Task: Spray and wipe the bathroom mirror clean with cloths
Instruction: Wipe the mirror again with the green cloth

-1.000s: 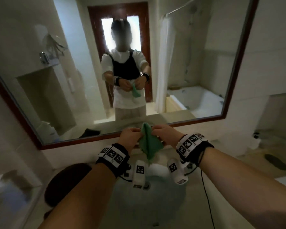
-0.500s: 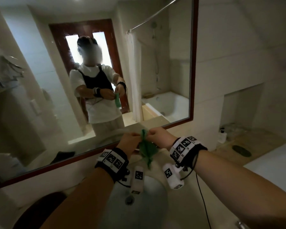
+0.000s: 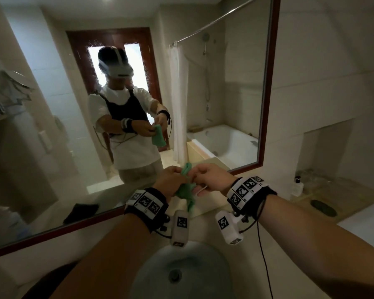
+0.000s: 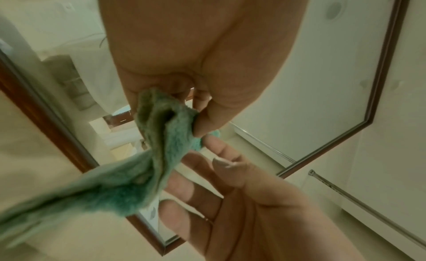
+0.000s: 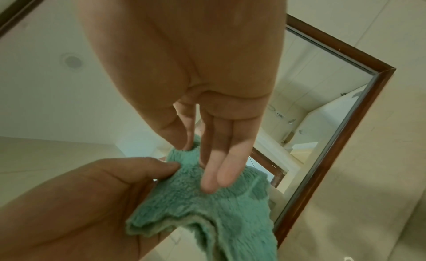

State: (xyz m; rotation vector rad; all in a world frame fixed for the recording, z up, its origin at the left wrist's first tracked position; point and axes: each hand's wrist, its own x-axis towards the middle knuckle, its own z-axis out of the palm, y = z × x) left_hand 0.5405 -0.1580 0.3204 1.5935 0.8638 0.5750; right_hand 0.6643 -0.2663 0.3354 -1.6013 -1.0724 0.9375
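Note:
A fluffy green cloth [image 3: 187,186] hangs bunched between both hands above the sink, just in front of the brown-framed mirror [image 3: 225,93]. My left hand [image 3: 177,175] pinches its upper part; in the left wrist view the thumb and fingers of the left hand [image 4: 196,122] close on a fold of the cloth [image 4: 161,141]. My right hand [image 3: 195,175] holds the top edge from the right. In the right wrist view the right hand [image 5: 191,146] nips the cloth [image 5: 207,201] with thumb and forefinger, the other fingers lying straight across it. No spray bottle is visible.
The round white sink [image 3: 151,262] lies directly below my hands. A small bottle [image 3: 297,186] and a dark dish [image 3: 323,207] sit on the counter at the right. A dark object [image 3: 52,275] lies at the lower left. The mirror reflects a bathtub and shower curtain.
The view has swung right and up along the mirror. Both hands stay together on the cloth, which has gone from hanging flat to a tighter bunch.

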